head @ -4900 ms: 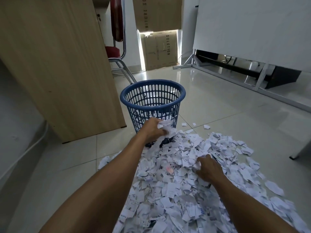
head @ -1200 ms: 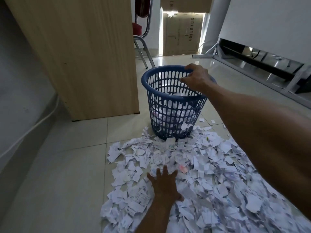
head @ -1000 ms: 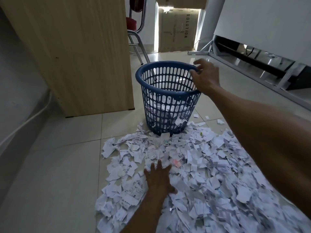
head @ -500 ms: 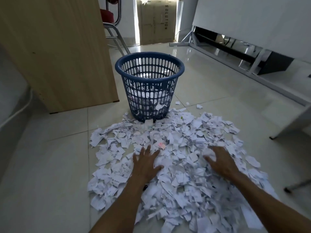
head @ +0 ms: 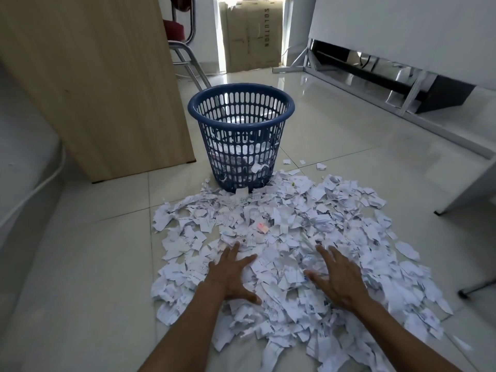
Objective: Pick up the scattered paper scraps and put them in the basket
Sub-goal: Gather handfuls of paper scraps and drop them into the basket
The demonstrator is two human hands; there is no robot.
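Observation:
A wide heap of white paper scraps (head: 308, 224) covers the tiled floor in front of me. At its far edge stands a blue slotted plastic basket (head: 240, 135), upright, with white scraps showing through its lower slots. My left hand (head: 230, 275) lies flat on the near left part of the heap, fingers spread. My right hand (head: 335, 277) lies beside it on the heap, fingers straight and spread. A gap of scraps separates the two hands. One small pink scrap (head: 262, 226) shows in the middle of the heap.
A tall wooden panel (head: 94, 84) stands left of the basket. Behind it are a metal-legged chair (head: 185, 55) and stacked cardboard boxes (head: 252, 36). A white board on a metal frame (head: 402, 84) runs along the right. A table leg (head: 467, 194) stands at the heap's right.
My right hand left the basket rim and came down onto the heap beside my left hand. Both hands now lie closer together on the scraps with fingers spread.

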